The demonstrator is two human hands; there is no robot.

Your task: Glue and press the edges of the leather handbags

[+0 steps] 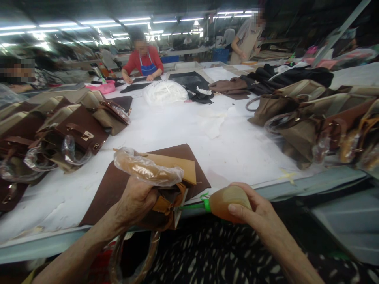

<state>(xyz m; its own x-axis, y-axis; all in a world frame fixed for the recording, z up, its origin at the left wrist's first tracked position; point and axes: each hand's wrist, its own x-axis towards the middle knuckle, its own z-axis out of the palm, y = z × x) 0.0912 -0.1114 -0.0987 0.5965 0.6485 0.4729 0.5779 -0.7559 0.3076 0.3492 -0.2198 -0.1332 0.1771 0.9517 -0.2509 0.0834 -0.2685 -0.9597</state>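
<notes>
My left hand (137,199) is closed around a tan and brown handbag (166,207), which lies tilted at the table's front edge. One of its handles (148,169), wrapped in clear plastic, arches above my knuckles; another wrapped handle hangs below the edge. In my right hand (251,207) is a squeeze bottle (227,203) of amber liquid with a green cap and thin green nozzle. The nozzle points left, its tip at the bag's open side; whether it touches cannot be made out. Under the bag lies a flat dark brown sheet (103,197).
Several brown handbags (83,130) stand at the left, and more bags (304,122) at the right. Across the white table (177,126) are a white plastic bundle (165,92), a pink dish (103,86) and dark pieces. A person in red (148,59) works opposite.
</notes>
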